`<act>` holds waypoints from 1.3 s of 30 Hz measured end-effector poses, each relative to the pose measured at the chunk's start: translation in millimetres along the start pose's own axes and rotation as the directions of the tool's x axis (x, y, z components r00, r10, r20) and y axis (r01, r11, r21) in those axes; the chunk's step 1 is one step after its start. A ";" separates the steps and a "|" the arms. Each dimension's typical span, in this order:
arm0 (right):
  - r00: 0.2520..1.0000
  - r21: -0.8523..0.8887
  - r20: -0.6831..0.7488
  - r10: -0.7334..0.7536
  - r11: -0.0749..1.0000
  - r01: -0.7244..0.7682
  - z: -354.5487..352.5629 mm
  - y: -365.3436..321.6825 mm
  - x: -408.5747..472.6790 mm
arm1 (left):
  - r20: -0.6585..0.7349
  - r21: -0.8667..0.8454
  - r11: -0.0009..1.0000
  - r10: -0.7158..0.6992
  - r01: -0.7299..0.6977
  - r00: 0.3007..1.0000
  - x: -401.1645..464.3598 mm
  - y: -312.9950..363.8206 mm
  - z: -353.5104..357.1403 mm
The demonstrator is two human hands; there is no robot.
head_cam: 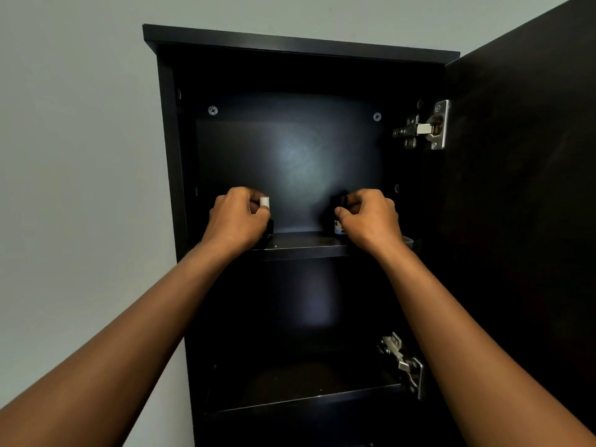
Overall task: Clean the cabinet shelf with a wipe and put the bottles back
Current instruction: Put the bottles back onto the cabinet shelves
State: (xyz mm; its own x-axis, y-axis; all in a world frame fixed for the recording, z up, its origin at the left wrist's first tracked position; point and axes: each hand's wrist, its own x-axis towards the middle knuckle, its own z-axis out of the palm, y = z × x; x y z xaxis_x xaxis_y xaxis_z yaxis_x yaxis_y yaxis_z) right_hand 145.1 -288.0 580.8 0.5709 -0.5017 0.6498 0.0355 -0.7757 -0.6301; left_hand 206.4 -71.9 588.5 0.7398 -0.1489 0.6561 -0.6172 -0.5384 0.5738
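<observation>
A dark wall cabinet stands open in front of me, and both arms reach up to its upper shelf [303, 245]. My left hand [237, 219] is closed around a dark bottle with a white cap [264, 202] at the shelf's left side. My right hand [371, 217] grips a second dark bottle [339, 225] with a black cap and a pale label, at the right side. Both bottles stand upright with their bases at the shelf surface, largely hidden by my fingers. No wipe is visible.
The cabinet door [522, 188] hangs open on the right, held by two metal hinges [425, 127]. A lower shelf [306, 401] sits below, dark and in shadow. A pale wall [77, 156] fills the left.
</observation>
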 end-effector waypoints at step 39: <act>0.939 0.091 -0.267 -0.215 0.965 0.247 44.1 94.8 -256.4 | -0.063 -0.399 0.854 0.337 -0.333 0.940 -254.1 -54.3 93.9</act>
State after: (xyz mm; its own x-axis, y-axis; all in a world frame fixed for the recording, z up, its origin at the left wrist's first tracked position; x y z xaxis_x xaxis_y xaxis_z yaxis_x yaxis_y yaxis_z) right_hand 38.3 -216.0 335.7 0.3100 -0.4068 0.8593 0.2501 -0.8371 -0.4865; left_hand 77.0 -82.7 344.6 0.4706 -0.2692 0.8403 -0.8804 -0.0795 0.4675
